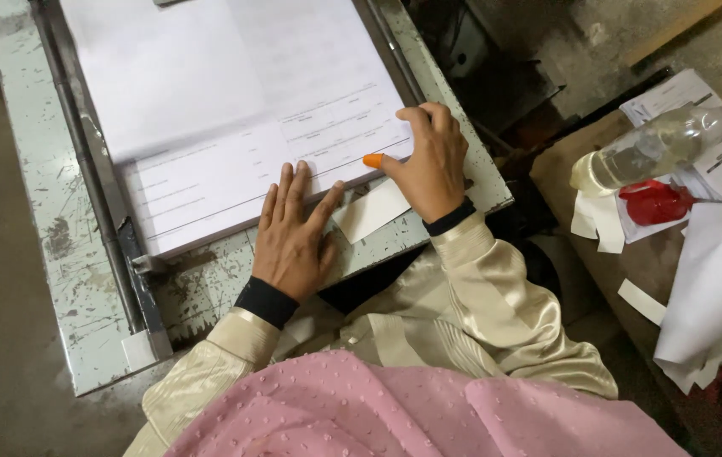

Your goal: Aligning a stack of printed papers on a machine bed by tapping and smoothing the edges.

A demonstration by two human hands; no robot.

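- Stack of white printed paper sheets [234, 127] lies on the worn grey metal surface [39, 169], long axis running away from the person
- Left hand [293, 237] flat, fingers spread on its near edge, holding nothing
- Right hand [433, 161], orange-capped thumb [373, 160], loosely curled on the corner

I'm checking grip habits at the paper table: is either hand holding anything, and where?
Nothing is gripped. The left hand lies flat on the printed paper stack near its front edge; the right hand, orange thumb cot on, presses the stack's front right corner.

Paper stack [234, 110] lies on table [39, 169]; bottle [657, 144] well right.
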